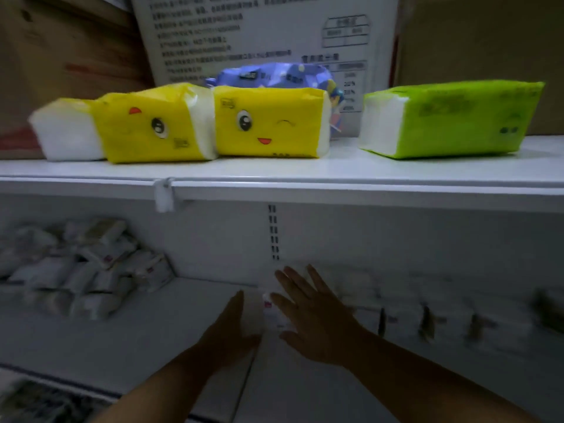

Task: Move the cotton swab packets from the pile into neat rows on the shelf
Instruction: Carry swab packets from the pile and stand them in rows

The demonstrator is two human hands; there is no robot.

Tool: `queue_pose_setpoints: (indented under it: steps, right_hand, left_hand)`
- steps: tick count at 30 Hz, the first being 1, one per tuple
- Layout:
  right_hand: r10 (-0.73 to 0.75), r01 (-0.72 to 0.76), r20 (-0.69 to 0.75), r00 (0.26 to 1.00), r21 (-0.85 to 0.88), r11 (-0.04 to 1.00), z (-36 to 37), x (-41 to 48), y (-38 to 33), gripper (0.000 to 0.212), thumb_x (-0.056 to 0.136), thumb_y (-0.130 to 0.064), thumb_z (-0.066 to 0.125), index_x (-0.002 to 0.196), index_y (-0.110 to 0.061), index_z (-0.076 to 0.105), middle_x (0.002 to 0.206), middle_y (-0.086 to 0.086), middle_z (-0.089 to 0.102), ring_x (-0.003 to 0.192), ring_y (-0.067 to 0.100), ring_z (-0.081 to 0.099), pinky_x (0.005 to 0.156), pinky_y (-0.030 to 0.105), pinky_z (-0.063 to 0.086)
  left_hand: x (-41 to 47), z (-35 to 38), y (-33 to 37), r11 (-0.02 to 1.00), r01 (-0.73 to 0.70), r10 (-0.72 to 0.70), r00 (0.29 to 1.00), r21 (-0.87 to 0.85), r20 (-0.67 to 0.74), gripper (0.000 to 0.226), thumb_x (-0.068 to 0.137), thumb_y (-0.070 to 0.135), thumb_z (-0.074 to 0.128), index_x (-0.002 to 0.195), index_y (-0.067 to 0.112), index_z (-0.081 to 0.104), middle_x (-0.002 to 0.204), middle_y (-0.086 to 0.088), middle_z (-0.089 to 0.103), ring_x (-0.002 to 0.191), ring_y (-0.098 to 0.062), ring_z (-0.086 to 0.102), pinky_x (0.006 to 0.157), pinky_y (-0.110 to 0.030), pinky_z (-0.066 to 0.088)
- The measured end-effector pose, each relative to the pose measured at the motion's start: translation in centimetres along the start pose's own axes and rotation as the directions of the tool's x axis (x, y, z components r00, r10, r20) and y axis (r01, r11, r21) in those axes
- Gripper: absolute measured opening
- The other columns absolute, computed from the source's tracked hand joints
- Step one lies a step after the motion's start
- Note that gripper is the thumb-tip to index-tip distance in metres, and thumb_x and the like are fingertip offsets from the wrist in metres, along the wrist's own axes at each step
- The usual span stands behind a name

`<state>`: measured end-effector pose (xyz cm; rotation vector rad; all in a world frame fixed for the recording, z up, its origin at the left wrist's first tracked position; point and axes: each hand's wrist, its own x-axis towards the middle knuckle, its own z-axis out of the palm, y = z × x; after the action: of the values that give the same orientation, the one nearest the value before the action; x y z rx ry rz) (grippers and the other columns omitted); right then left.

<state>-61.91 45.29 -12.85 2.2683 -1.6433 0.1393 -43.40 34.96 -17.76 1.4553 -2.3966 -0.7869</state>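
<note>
Two bare hands square up a cotton swab packet point(268, 311) on the lower shelf point(137, 340). The left hand point(233, 329) stands edge-on against its left side, and the right hand point(311, 312) lies flat with fingers spread above it; neither curls round anything. The white packet looks light, soft-sided and slick in its film wrap, so it is probably best taken across its short sides rather than by the loose seal. The pile point(82, 270) lies well apart to the left, its packets too blurred to count, though they are plainly many. A row point(427, 319) of placed packets runs to the right, also too smeared to number. On the upper shelf point(335, 167) are five tissue packs: two yellow point(155, 126) point(271, 123), one green point(451, 120), one mostly white point(67, 134) and one purple point(274, 75).
</note>
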Motion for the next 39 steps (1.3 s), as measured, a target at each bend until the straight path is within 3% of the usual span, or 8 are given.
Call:
queue_pose_setpoints:
  steps: [2,5,9,15,21,32,36,39]
  right_hand:
    - [-0.056,0.057,-0.044,0.997,0.014,0.998,-0.7,3.6,-2.3,0.063,0.077,-0.056,0.061,0.127,-0.017,0.059,0.139,0.009,0.051,0.13,0.025,0.048,0.104,0.054,0.038]
    - [-0.067,0.069,-0.019,0.998,0.253,0.965,-0.3,8.4,-6.6,0.069,0.091,-0.05,0.045,0.148,-0.016,0.027,0.158,0.008,0.019,0.146,0.024,0.015,0.117,0.046,0.001]
    - [-0.128,0.119,0.072,0.989,0.122,0.985,1.3,12.2,-12.2,0.072,0.089,-0.054,0.048,0.149,-0.019,0.027,0.158,0.012,0.014,0.147,0.027,0.01,0.118,0.044,0.01]
    - [-0.169,0.147,0.131,0.977,0.159,0.976,0.9,21.2,-20.5,0.067,0.093,-0.05,0.042,0.15,-0.021,0.021,0.16,0.011,0.005,0.147,0.022,0.005,0.118,0.04,-0.001]
    - [-0.196,0.122,0.155,0.968,0.392,0.912,0.2,31.4,-32.0,0.067,0.095,-0.042,0.045,0.151,-0.024,0.012,0.16,-0.002,0.004,0.146,0.022,0.004,0.118,0.039,0.013]
    - [-0.298,0.207,0.213,0.93,0.366,0.907,4.0,40.5,-39.6,0.058,0.095,-0.044,0.042,0.147,-0.025,0.023,0.159,0.0,0.005,0.146,0.023,0.002,0.117,0.041,0.013]
    - [-0.272,0.219,0.107,0.956,0.354,0.909,6.3,45.5,-39.9,0.058,0.096,-0.04,0.04,0.148,-0.018,0.024,0.159,0.001,0.003,0.146,0.021,-0.001,0.118,0.037,0.007]
    - [-0.273,0.279,-0.061,0.96,0.296,0.914,6.9,50.9,-40.4,0.048,0.092,-0.037,0.042,0.133,-0.012,0.044,0.146,0.005,0.034,0.136,0.023,0.025,0.115,0.034,0.017]
  left_hand:
    - [-1.2,-3.1,-2.2,0.97,-0.047,0.052,0.999,0.237,-0.013,0.088,0.093,0.052,0.046,0.15,0.019,-0.012,0.159,0.0,-0.01,0.147,-0.014,-0.003,0.112,-0.02,-0.002]
    - [-3.3,-8.8,-5.9,0.897,-0.036,0.076,0.994,0.44,-0.073,0.068,0.097,0.056,0.027,0.152,0.024,0.002,0.16,0.003,-0.008,0.146,-0.012,-0.008,0.113,-0.023,-0.007]
    - [-6.8,-16.6,-11.2,0.796,0.059,-0.012,0.997,0.603,-0.081,0.064,0.098,0.056,0.022,0.152,0.024,0.012,0.161,0.0,-0.005,0.147,-0.017,-0.005,0.119,-0.035,0.001]
    - [-12.2,-25.5,-20.3,0.815,0.183,-0.136,0.983,0.55,-0.125,0.062,0.097,0.057,0.024,0.149,0.022,0.024,0.159,-0.004,0.015,0.144,-0.022,0.017,0.116,-0.041,0.022]
    - [-16.2,-30.9,-31.5,0.805,0.235,-0.217,0.971,0.545,-0.099,0.065,0.098,0.058,0.02,0.151,0.022,0.017,0.16,-0.004,0.005,0.147,-0.021,-0.002,0.119,-0.04,0.007]
    - [-15.6,-33.0,-44.1,0.911,0.265,-0.268,0.963,0.316,-0.033,0.063,0.097,0.057,0.028,0.151,0.028,0.015,0.16,0.005,0.003,0.147,-0.015,-0.001,0.12,-0.034,0.008]
    - [-12.4,-34.6,-47.5,0.902,0.278,-0.275,0.96,0.33,-0.055,0.064,0.097,0.057,0.03,0.151,0.024,0.02,0.16,0.002,0.01,0.146,-0.015,0.006,0.119,-0.034,0.012]
    - [-9.8,-37.0,-50.1,0.889,0.285,-0.282,0.957,0.359,-0.062,0.067,0.095,0.06,0.03,0.151,0.027,0.015,0.16,0.003,0.006,0.147,-0.015,0.001,0.118,-0.033,0.01]
